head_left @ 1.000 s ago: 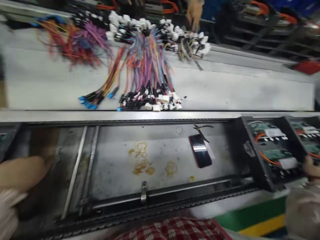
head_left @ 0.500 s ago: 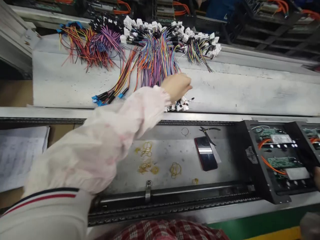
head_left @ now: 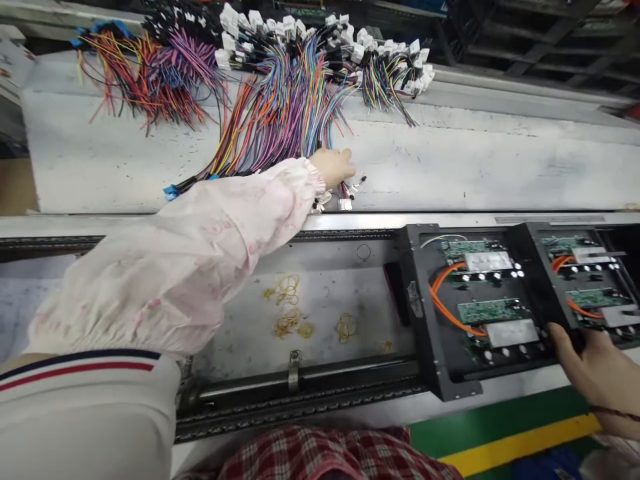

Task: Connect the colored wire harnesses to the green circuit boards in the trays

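My left hand (head_left: 334, 167) reaches across the conveyor to the white shelf (head_left: 450, 160), fingers closed on the connector ends of the multicoloured wire harness bundle (head_left: 285, 107). Small white and black connectors (head_left: 345, 197) lie just under the hand. My right hand (head_left: 595, 370) grips the near edge of a black tray (head_left: 430, 360) at the lower right. That tray carries green circuit boards (head_left: 487, 310) and orange cables (head_left: 443, 303). A second black tray (head_left: 590, 293) with the same boards sits to its right.
Yellow rubber bands (head_left: 293, 313) lie on the grey conveyor bed. A red and orange wire bundle (head_left: 135, 73) lies at the shelf's left, and a short harness bundle (head_left: 395, 80) to the right. A green and yellow strip (head_left: 500, 440) borders the near edge.
My right hand has pulled the black tray leftwards, so it now covers the red phone and the pliers. My left hand has drawn slightly back and left on the harness ends.
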The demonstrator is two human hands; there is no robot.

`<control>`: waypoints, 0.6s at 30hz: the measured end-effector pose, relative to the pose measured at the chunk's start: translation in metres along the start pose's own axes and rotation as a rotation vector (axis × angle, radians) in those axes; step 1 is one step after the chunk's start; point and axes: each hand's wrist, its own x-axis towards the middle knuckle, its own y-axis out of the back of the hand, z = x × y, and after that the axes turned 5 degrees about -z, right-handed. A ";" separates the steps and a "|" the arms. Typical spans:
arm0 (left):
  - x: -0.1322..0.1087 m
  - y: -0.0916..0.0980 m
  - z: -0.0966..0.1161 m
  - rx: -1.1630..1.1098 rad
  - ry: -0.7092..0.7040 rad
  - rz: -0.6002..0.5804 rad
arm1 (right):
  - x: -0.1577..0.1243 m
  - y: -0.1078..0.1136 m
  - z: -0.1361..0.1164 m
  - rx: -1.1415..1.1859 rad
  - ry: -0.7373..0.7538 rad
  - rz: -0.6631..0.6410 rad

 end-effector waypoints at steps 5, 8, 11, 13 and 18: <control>-0.005 0.005 -0.004 -0.290 -0.065 0.263 | -0.052 0.022 -0.078 -0.045 0.074 -0.146; -0.004 0.024 0.002 -0.515 -0.084 0.410 | -0.083 0.026 -0.114 -0.047 0.216 -0.151; -0.015 0.049 0.010 -0.656 -0.188 0.470 | -0.109 0.032 -0.153 0.114 0.370 -0.257; -0.032 0.065 0.016 -0.687 -0.261 0.488 | -0.124 0.038 -0.184 0.271 0.464 -0.362; -0.089 0.096 0.029 -0.571 -0.370 0.603 | -0.154 0.055 -0.269 0.568 0.633 -0.683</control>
